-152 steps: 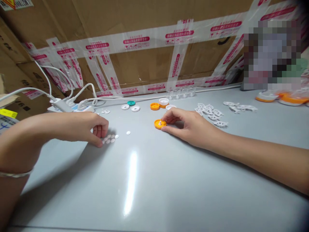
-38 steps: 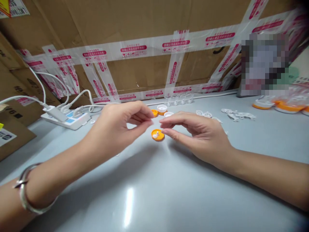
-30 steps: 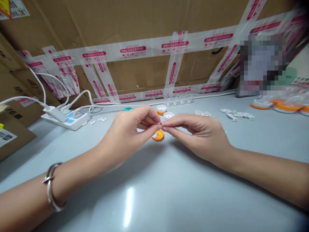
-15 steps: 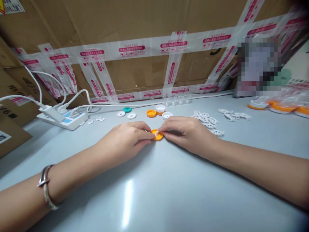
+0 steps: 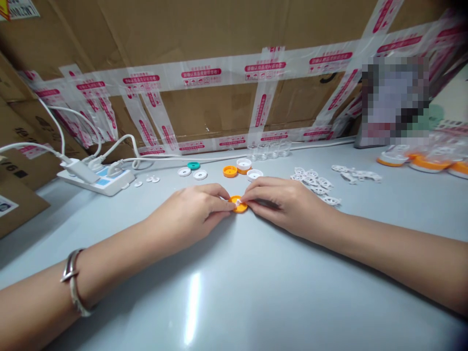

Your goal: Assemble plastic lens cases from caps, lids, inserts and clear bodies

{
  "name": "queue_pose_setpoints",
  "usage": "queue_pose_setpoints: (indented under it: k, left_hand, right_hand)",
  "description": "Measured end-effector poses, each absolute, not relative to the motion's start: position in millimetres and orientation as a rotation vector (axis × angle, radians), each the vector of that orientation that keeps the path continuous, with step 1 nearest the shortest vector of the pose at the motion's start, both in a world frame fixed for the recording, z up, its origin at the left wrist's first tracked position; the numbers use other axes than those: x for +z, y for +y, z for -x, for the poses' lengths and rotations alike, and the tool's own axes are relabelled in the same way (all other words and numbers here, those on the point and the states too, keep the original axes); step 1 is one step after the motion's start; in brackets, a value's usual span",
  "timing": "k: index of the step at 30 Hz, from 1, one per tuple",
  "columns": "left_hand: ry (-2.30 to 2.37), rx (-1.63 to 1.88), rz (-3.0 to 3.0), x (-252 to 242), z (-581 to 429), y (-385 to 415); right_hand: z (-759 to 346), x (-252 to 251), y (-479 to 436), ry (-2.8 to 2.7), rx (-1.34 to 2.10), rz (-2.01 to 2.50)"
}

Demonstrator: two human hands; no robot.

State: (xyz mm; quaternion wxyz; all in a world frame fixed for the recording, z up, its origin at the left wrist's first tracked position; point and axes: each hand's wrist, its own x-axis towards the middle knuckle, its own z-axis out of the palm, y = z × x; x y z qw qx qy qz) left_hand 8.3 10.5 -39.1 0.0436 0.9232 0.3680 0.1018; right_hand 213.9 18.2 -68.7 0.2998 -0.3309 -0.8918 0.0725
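A shallow orange round cap (image 5: 240, 209) lies on the table between my hands. A small white peg-like piece (image 5: 238, 202) stands in its middle. My left hand (image 5: 197, 207) pinches the cap's left rim, one fingertip reaching inward beside the peg. From the other side, the closed fingers of my right hand (image 5: 283, 199) grip the right rim, their tips close to the peg. Whether those tips also touch the peg I cannot tell. Just behind sit another orange cap (image 5: 230, 171), a white cap (image 5: 255, 174), and a white ring (image 5: 243, 164) stacked on orange.
Left lie a teal cap (image 5: 193, 165), white discs (image 5: 200, 174) and small white pegs (image 5: 155, 179). A power strip (image 5: 106, 183) with cables stands farther left. Clear cups (image 5: 272, 151) line the taped carton (image 5: 204, 112). White openwork parts (image 5: 314, 181) and orange-based clear items (image 5: 429, 163) are right.
Both hands keep their hold on the orange cap with hardly any movement. The whole view has shifted very slightly.
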Motion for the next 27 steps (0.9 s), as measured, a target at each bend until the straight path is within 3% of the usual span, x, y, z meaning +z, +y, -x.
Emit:
queue_pose_setpoints:
  k: [19, 27]
  left_hand:
    - [1.133, 0.310, -2.816, -39, -8, 10]
    - [1.140, 0.560, -2.790, -27, -10, 16]
  right_hand:
    - [-213, -71, 15, -2.339, 0.275, 0.980]
    - [-212, -66, 11, -2.120, 0.470, 1.027]
